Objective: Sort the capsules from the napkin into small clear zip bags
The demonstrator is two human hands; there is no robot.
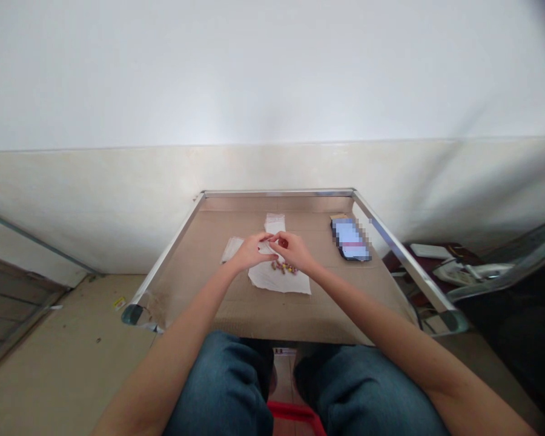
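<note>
Bare forearms reach in from both sides; small pieces lie just below the fingertips

Both forearms slant inward over denim-clad knees, bringing the hands together above a white sheet on the counter. Small coloured pieces sit on that white sheet, on the wearer's side of the fingertips and a little to the right. Their loose row runs mainly left to right, across the line of sight.

At its left end the thumb tip of the left hand is just beside it; the right hand hangs close over the other end, so neither is clearly nearer. On the left, thumb and fingers stand apart in a wide curve. On the right, the fingers curl with thumb and forefinger drawn close; whether they pinch something I cannot tell. Well apart to the right lies a phone.
</note>
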